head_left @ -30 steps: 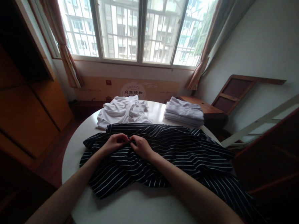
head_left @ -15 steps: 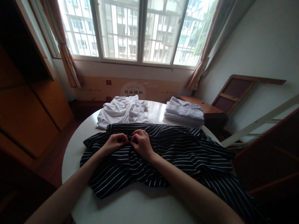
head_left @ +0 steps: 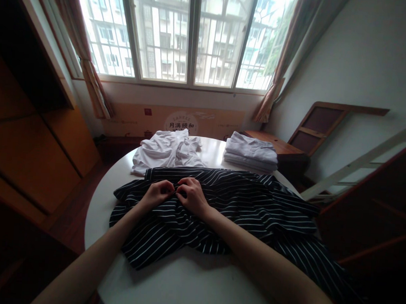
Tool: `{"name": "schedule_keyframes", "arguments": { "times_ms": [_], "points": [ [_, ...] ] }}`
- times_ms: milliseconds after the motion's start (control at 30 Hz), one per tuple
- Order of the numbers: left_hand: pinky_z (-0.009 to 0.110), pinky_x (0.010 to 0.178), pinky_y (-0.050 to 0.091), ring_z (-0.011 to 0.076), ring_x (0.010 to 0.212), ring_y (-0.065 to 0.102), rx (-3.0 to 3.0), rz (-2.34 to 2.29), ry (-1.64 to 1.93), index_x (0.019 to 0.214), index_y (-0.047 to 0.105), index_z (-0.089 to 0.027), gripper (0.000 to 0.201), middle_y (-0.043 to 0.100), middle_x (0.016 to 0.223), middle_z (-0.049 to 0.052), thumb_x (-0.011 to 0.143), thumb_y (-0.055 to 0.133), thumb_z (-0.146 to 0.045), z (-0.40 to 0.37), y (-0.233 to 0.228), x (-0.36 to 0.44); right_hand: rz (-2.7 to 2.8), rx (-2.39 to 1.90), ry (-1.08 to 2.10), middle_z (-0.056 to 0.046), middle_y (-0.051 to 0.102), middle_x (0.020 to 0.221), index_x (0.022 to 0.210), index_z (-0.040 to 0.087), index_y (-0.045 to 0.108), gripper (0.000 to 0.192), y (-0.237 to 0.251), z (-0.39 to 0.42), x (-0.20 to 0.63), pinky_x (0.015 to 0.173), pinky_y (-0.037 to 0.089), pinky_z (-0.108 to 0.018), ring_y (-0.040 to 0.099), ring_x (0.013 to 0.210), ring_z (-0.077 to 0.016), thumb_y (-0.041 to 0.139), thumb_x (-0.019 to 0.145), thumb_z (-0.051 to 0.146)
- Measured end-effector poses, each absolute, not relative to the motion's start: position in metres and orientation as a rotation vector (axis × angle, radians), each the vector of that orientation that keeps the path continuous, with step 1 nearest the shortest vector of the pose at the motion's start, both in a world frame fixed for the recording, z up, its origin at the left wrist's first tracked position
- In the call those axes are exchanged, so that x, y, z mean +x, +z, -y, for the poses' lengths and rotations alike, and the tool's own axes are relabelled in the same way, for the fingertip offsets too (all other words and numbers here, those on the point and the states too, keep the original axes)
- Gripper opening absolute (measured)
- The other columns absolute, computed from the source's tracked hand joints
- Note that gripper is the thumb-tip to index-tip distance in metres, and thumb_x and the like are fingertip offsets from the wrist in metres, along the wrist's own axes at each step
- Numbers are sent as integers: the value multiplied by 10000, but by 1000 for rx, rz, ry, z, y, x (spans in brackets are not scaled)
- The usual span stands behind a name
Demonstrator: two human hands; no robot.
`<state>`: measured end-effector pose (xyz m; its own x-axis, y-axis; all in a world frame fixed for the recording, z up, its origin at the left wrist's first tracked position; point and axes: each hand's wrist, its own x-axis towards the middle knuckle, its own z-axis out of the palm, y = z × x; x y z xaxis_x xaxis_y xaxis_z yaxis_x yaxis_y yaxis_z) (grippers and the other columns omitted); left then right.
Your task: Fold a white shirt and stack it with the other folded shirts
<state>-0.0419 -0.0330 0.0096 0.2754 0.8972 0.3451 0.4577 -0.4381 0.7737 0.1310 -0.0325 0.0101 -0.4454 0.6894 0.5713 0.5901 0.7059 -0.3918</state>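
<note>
A black garment with white stripes, seemingly a shirt (head_left: 254, 204), lies spread and wrinkled across the round white table (head_left: 182, 282). Its right end hangs over the table's edge. My left hand (head_left: 158, 194) is closed, thumb and fingers pinching the cloth left of the middle. Right beside it, my right hand (head_left: 191, 194) also pinches the striped cloth, its fingertips almost meeting those of the left. Whatever small part sits between the fingertips is too small to make out.
Behind the striped garment lies a crumpled white garment (head_left: 169, 151). A stack of folded white clothes (head_left: 250, 152) stands at the back right of the table. Beyond it are a wooden side table (head_left: 274, 143) and a wooden chair (head_left: 313, 130). A cardboard box (head_left: 130, 116) stands below the window.
Both hands stay at the same place on the striped shirt. Only the fingertips have shifted slightly.
</note>
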Motion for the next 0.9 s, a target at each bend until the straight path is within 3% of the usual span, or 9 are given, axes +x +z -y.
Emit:
{"name": "schedule_keyframes", "arguments": {
  "times_ms": [667,900],
  "points": [
    [223,609,462,124,661,576,1997,-1088,1022,872,652,-134,211,647,732,31,670,596,-163,33,11,-43,2159,-942,247,-42,578,911,686,190,640,89,7,30,132,829,367,-342,471,899,-183,577,704,130],
    [231,594,442,121,649,544,2174,-1151,1081,726,670,-159,84,617,748,36,670,608,-169,33,13,-43,2122,-934,296,-45,592,900,668,189,639,65,6,27,131,836,377,-348,483,893,-179,600,704,153]
  ]
}}
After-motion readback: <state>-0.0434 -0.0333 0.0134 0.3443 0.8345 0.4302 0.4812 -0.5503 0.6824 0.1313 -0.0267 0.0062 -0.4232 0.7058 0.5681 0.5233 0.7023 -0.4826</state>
